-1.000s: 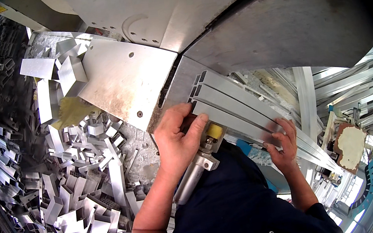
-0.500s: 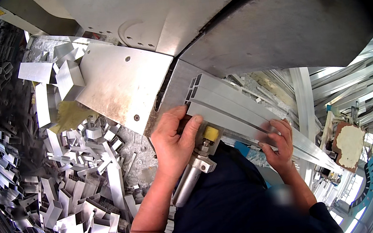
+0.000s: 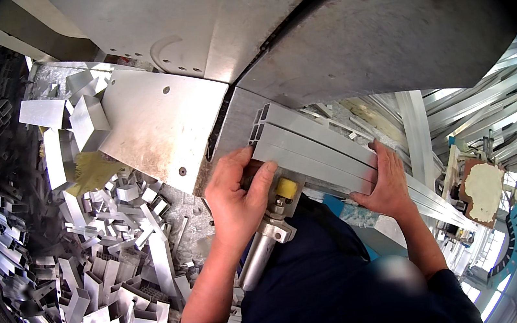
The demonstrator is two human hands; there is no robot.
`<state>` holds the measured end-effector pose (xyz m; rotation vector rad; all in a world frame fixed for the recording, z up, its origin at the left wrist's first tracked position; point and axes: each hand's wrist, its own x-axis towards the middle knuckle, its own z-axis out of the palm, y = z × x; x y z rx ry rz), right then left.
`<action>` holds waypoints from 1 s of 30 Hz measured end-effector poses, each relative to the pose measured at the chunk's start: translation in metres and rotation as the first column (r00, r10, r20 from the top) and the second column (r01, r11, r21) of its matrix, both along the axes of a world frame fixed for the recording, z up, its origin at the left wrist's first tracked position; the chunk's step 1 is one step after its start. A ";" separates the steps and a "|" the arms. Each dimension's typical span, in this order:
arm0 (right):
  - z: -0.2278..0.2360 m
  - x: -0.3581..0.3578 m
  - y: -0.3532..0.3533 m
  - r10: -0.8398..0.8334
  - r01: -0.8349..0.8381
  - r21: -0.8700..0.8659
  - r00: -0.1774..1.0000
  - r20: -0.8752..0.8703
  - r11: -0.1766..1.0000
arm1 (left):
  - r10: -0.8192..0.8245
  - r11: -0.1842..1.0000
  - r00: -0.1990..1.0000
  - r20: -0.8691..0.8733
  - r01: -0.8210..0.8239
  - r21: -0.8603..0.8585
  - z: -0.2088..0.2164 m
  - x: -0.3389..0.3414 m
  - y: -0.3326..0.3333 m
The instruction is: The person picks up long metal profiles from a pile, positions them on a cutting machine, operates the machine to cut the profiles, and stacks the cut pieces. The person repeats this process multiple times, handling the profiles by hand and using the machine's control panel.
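Observation:
A row of long silvery aluminium profiles (image 3: 320, 156) lies side by side on the machine table, hollow ends toward the slot. My left hand (image 3: 236, 190) is closed at the near corner of those ends, thumb bent toward the fingers; part of what lies under the palm is hidden. My right hand (image 3: 388, 180) spans the row farther along, fingers over the far edge and thumb at the near edge. Just below my left hand, a pneumatic cylinder (image 3: 263, 249) with a yellow pad (image 3: 286, 188) points at the profiles' near side.
A large metal guard (image 3: 372, 35) overhangs the far side. Left of the slot is a bare metal plate (image 3: 162, 122) with short box-section offcuts (image 3: 90, 121) at its end. Many cut pieces (image 3: 117, 278) heap up at lower left. Long profiles (image 3: 479, 100) are stacked at right.
My right hand has come down onto the profiles and now spans them. The profiles, seen apart before, now sit closer together. My left hand stays at their ends; the view has shifted slightly.

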<state>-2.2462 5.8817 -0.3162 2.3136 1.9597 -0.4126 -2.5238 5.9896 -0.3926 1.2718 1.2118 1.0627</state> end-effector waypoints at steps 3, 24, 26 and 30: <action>-0.004 0.001 -0.003 0.013 -0.013 -0.001 0.999 0.039 1.000 | 0.038 0.997 0.987 0.155 -0.026 -0.079 -0.002 0.004 -0.006; -0.004 0.013 -0.015 -0.043 0.043 0.005 0.999 0.003 0.999 | 0.048 0.987 0.939 0.342 0.008 -0.160 0.001 0.004 -0.009; -0.002 0.014 -0.011 -0.050 0.050 0.000 0.999 0.000 0.999 | 0.063 0.990 0.926 0.373 -0.011 -0.141 0.001 0.006 -0.008; 0.001 0.004 0.010 -0.063 0.063 0.010 0.998 0.005 0.998 | 0.156 0.983 0.882 0.445 -0.095 -0.156 0.008 0.006 0.007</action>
